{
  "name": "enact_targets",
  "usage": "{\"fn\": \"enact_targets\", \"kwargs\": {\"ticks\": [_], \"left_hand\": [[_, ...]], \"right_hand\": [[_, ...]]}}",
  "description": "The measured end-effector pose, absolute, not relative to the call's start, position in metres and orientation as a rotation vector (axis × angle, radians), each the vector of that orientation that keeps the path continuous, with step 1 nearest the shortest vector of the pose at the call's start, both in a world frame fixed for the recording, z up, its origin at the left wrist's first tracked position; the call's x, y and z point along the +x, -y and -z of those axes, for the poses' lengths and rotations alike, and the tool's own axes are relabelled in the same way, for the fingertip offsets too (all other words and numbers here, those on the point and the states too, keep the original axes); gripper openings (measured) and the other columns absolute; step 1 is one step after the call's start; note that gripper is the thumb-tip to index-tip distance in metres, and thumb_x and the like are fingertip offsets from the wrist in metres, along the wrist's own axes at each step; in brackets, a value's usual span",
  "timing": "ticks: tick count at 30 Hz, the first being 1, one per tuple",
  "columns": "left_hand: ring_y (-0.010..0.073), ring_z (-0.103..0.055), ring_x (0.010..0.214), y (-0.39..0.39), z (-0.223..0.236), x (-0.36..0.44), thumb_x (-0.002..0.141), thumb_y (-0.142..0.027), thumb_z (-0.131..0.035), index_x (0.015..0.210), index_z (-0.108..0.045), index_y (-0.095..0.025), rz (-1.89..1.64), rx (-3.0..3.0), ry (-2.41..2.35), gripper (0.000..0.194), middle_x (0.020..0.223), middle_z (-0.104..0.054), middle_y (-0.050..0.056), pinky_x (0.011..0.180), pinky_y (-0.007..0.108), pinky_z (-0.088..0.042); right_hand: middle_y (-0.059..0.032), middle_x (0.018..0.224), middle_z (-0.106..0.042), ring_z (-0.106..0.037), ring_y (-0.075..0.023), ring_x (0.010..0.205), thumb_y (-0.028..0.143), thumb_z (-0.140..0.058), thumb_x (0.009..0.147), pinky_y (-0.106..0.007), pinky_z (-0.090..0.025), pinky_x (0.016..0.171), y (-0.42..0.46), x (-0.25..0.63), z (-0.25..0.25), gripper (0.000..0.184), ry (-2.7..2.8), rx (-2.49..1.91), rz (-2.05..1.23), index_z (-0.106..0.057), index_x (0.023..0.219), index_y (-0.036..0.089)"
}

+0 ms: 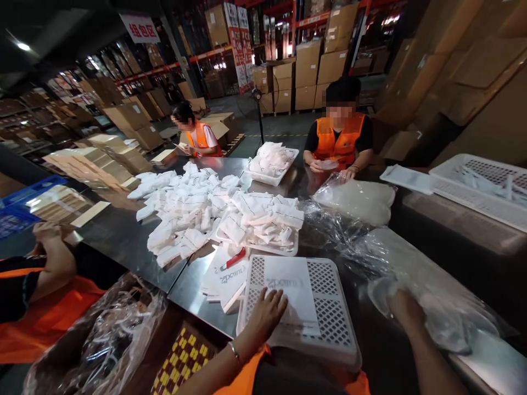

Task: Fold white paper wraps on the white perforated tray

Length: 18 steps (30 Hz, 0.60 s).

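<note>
From my end, I see a white basket [338, 323] nearest the body, with a printed white sheet [288, 271] lying flat on its perforated face. The sheet looks light, so a careless sweep of the wrist could drag it askew or crease it. The left hand [265, 312] is open, palm down and fingers spread, touching the sheet. To the right, the right hand [405, 310] is blurred beside thin clear plastic [444, 315]; I cannot tell whether it grips or merely touches it. Slippery, tangled layers could make several pieces come away together.

Just beyond the basket's left side, a red cutter [233, 259] rests on loose sheets [209, 282]; a knock could send it sliding, and any exposed blade could nick skin. Farther back, the heaped white packets [181, 203] could topple if bumped. Across the table, a co-worker [338, 140] handles a small pale piece.
</note>
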<state>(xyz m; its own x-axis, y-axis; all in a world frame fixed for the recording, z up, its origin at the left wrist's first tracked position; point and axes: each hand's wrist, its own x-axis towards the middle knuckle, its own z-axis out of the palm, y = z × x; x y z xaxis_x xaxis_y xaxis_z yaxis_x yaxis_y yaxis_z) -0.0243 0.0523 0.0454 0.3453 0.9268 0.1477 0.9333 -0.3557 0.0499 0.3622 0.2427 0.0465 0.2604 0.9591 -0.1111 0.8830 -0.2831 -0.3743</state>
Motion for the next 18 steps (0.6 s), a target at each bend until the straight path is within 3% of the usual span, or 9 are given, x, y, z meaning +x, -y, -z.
{"fn": "enact_targets", "kwargs": {"ticks": [2,5,8,11,14,18], "left_hand": [[0.0206,-0.061,0.096,-0.055,-0.053,-0.034,0.094,-0.012,-0.044,0.114,-0.057,-0.018,0.205,-2.650,1.606,0.025,0.112,-0.065,0.009,0.086,0.037,-0.046],[0.0166,-0.058,0.078,-0.062,-0.061,-0.043,0.095,-0.015,-0.049,0.093,-0.060,-0.018,0.184,-2.770,1.402,0.011,0.086,-0.065,0.004,0.065,0.029,-0.041],[0.0158,-0.056,0.081,-0.068,-0.066,-0.044,0.095,-0.018,-0.052,0.084,-0.062,-0.016,0.224,-2.752,1.406,0.014,0.088,-0.065,0.004,0.064,0.029,-0.038],[0.0158,-0.056,0.085,-0.070,-0.072,-0.037,0.097,-0.022,-0.048,0.089,-0.064,-0.017,0.345,-2.671,1.499,0.018,0.100,-0.065,0.004,0.064,0.029,-0.039],[0.0159,-0.056,0.088,-0.068,-0.079,-0.031,0.098,-0.022,-0.046,0.095,-0.065,-0.017,0.492,-2.664,1.513,0.019,0.113,-0.063,0.004,0.063,0.028,-0.042],[0.0161,-0.056,0.087,-0.065,-0.081,-0.028,0.098,-0.016,-0.040,0.100,-0.064,-0.016,0.651,-2.622,1.550,0.025,0.118,-0.061,0.007,0.065,0.027,-0.046]], "right_hand": [[-0.0288,0.081,-0.067,-0.066,-0.0461,0.077,0.024,-0.052,0.066,-0.055,-0.049,0.062,-0.236,0.359,-0.068,0.026,1.774,-2.346,-0.480,-0.068,0.084,0.013],[-0.0209,0.087,-0.070,-0.067,-0.0423,0.080,0.036,-0.059,0.067,-0.054,-0.052,0.069,-0.204,0.331,-0.095,0.028,2.005,-2.190,-0.648,-0.072,0.087,0.020],[-0.0100,0.103,-0.072,-0.067,-0.0327,0.096,0.041,-0.062,0.071,-0.046,-0.054,0.084,-0.150,0.279,-0.106,0.025,2.323,-1.375,-0.987,-0.074,0.088,0.028],[-0.0054,0.089,-0.074,-0.068,-0.0227,0.090,0.033,-0.051,0.084,-0.038,-0.054,0.085,-0.105,0.225,-0.099,0.022,2.438,-0.609,-1.078,-0.072,0.087,0.027],[-0.0061,0.086,-0.073,-0.068,-0.0179,0.087,0.022,-0.045,0.086,-0.033,-0.054,0.085,-0.090,0.196,-0.079,0.023,2.452,-0.288,-0.842,-0.067,0.088,0.023],[-0.0044,0.095,-0.074,-0.066,-0.0168,0.098,0.005,-0.039,0.082,-0.035,-0.049,0.095,-0.103,0.196,-0.056,0.034,2.515,-0.367,-0.189,-0.066,0.092,0.022]]}}
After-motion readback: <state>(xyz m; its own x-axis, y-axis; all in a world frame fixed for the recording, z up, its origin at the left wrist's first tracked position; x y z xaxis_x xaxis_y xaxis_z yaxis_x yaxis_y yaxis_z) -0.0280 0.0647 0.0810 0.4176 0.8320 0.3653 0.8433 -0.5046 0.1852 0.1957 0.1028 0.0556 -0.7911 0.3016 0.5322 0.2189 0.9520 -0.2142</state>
